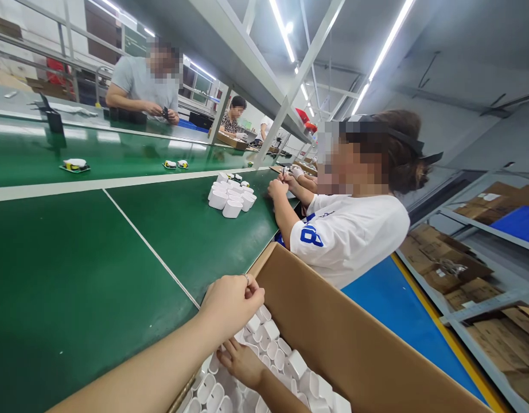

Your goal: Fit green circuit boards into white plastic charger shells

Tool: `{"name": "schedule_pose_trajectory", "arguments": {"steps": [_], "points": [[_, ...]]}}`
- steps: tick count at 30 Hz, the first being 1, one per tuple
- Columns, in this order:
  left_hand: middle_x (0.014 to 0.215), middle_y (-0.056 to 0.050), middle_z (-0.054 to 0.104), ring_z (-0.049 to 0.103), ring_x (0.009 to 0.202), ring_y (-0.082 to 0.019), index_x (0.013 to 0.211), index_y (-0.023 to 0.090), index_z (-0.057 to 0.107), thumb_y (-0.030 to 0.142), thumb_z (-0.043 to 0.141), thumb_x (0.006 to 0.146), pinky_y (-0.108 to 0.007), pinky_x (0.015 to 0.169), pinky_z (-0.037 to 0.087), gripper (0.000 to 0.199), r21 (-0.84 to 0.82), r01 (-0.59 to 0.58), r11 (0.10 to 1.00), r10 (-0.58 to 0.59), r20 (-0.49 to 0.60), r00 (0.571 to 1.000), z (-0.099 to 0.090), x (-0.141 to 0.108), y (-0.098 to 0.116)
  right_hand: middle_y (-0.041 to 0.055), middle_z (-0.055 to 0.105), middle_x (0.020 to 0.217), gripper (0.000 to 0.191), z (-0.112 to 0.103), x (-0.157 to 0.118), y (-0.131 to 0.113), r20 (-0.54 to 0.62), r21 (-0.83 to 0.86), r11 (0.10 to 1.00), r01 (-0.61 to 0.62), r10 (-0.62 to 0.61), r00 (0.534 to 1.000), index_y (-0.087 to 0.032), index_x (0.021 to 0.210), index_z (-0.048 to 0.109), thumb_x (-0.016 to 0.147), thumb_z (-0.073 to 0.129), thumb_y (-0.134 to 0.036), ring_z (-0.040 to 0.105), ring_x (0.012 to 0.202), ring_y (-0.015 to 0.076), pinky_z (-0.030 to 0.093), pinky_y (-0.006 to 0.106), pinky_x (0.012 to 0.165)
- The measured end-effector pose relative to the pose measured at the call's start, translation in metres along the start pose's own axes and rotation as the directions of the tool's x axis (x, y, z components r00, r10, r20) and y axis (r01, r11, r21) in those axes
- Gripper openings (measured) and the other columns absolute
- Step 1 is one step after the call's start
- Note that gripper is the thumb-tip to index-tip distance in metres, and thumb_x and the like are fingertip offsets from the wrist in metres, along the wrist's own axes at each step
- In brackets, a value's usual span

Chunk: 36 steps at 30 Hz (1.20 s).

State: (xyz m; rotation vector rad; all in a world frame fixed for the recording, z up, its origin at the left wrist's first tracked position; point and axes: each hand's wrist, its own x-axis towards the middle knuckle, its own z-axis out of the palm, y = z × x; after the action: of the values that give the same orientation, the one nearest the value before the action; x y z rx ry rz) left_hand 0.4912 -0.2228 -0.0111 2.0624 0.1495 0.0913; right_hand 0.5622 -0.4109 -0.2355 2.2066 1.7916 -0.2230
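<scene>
A brown corrugated cardboard box stands open, packed with hollow white plastic cup-shaped pieces set tightly side by side, their smooth open ends showing. The left hand, wearing a thin metal ring, curls over the box's edge above them; its fingers bend inward, and whether it grips anything cannot be told. The right hand lies open on the pieces inside the box. Beside the box stretches a smooth green belt desk, carrying a loose heap of matching white cups near a co-worker in a white printed T-shirt.
</scene>
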Motion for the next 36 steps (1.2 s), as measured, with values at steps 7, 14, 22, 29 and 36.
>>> {"name": "schedule_pose_trajectory", "arguments": {"steps": [7, 14, 22, 29, 36], "points": [[0.057, 0.003, 0.058, 0.051, 0.055, -0.014, 0.058, 0.021, 0.049, 0.03, 0.037, 0.068, -0.022, 0.05, 0.03, 0.018, 0.006, 0.016, 1.0, -0.016, 0.004, 1.0, -0.002, -0.002, 0.004, 0.0094, 0.044, 0.114, 0.043, 0.013, 0.022, 0.005, 0.015, 0.059, 0.997, 0.048, -0.049, 0.999, -0.016, 0.113, 0.039, 0.075, 0.051, -0.031, 0.046, 0.099, 0.0214, 0.042, 0.037, 0.075], [0.057, 0.004, 0.058, 0.051, 0.054, -0.013, 0.059, 0.021, 0.05, 0.031, 0.036, 0.069, -0.022, 0.049, 0.031, 0.019, 0.014, 0.007, 1.0, -0.007, -0.003, 1.0, 0.001, 0.0, 0.001, 0.0156, 0.042, 0.116, 0.04, 0.016, 0.014, 0.0, 0.005, 0.081, 0.997, -0.004, 0.004, 1.0, -0.016, 0.117, 0.035, 0.078, 0.041, -0.011, 0.04, 0.106, 0.0249, 0.038, 0.042, 0.077], [0.058, 0.004, 0.059, 0.051, 0.053, -0.013, 0.06, 0.022, 0.052, 0.03, 0.037, 0.068, -0.022, 0.049, 0.031, 0.019, 0.019, 0.007, 1.0, -0.007, -0.009, 1.0, 0.0, -0.001, 0.001, 0.006, 0.046, 0.109, 0.028, 0.009, 0.023, 0.01, 0.099, 0.14, 0.982, 0.124, -0.138, 0.985, -0.017, 0.106, 0.045, 0.079, 0.045, -0.025, 0.049, 0.091, 0.017, 0.043, 0.035, 0.071], [0.056, 0.004, 0.059, 0.051, 0.052, -0.014, 0.059, 0.022, 0.053, 0.03, 0.038, 0.069, -0.022, 0.048, 0.031, 0.02, 0.024, 0.003, 1.0, -0.002, -0.023, 1.0, 0.001, 0.0, 0.0, 0.0051, 0.049, 0.105, 0.025, 0.009, 0.037, 0.009, 0.16, 0.162, 0.973, 0.164, -0.19, 0.969, -0.016, 0.101, 0.048, 0.079, 0.046, -0.028, 0.051, 0.089, 0.0156, 0.043, 0.035, 0.073], [0.055, 0.004, 0.058, 0.05, 0.052, -0.013, 0.058, 0.022, 0.053, 0.029, 0.038, 0.068, -0.022, 0.048, 0.03, 0.019, 0.01, -0.007, 1.0, 0.007, -0.024, 1.0, 0.001, 0.001, 0.001, 0.0048, 0.05, 0.103, 0.024, 0.01, 0.039, 0.004, 0.199, 0.141, 0.98, 0.143, -0.17, 0.965, -0.015, 0.099, 0.049, 0.079, 0.046, -0.029, 0.051, 0.087, 0.0149, 0.043, 0.035, 0.072]]}}
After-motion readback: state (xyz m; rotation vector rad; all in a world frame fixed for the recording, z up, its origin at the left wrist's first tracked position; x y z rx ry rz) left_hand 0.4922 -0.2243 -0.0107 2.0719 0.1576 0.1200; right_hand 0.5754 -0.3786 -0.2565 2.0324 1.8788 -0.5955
